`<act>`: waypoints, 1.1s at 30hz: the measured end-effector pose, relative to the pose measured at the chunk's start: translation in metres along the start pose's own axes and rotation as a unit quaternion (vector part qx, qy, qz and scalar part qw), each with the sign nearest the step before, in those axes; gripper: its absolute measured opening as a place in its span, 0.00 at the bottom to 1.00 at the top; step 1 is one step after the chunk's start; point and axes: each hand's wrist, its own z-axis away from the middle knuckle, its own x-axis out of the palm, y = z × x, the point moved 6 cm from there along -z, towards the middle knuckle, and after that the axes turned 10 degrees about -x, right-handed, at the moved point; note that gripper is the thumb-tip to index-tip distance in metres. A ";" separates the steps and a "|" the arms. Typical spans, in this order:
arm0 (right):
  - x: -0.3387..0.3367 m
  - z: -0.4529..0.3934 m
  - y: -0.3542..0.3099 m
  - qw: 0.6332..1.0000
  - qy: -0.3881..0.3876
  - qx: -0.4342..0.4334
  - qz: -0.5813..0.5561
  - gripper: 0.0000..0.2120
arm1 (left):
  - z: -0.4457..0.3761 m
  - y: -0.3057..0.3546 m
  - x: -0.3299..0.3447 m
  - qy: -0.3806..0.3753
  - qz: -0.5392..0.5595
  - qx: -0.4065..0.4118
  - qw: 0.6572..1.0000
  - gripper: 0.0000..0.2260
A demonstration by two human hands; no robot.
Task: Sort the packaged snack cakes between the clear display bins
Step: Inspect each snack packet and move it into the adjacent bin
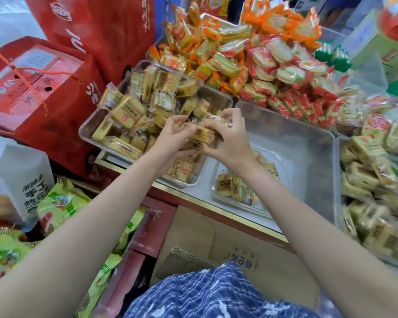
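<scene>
Both hands, left hand (174,136) and right hand (228,136), pinch a stack of snack cakes (202,134) over the left bin (87,134). Cardboard box (193,235) nearest, middle bin (308,143) almost bare, red cartons (39,88) left, orange packets (216,53) heaped behind.
</scene>
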 end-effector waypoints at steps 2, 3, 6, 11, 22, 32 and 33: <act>-0.010 0.014 -0.002 1.000 0.012 -0.009 -0.025 0.18 | -0.001 -0.004 0.013 -0.029 0.039 -0.015 0.999 0.16; -0.017 0.020 -0.001 0.999 0.028 -0.009 -0.036 0.19 | -0.001 -0.006 0.017 -0.033 0.063 -0.022 0.997 0.18; -0.034 0.036 0.005 0.994 0.083 0.017 -0.075 0.20 | -0.001 -0.015 0.028 -0.047 0.129 -0.047 0.989 0.26; -0.048 0.065 0.019 0.990 0.056 0.079 -0.100 0.21 | 0.006 -0.011 0.025 0.015 -0.030 0.021 0.999 0.24; -0.061 0.069 0.031 0.949 0.086 0.181 -0.244 0.16 | 0.028 0.003 0.044 0.019 -0.337 0.227 0.913 0.36; -0.060 0.082 0.043 0.851 0.138 0.244 -0.443 0.26 | 0.024 -0.003 0.041 -0.022 -0.249 0.176 0.952 0.28; -0.060 0.083 0.046 0.840 0.152 0.264 -0.449 0.22 | 0.024 -0.005 0.041 -0.030 -0.237 0.168 0.956 0.28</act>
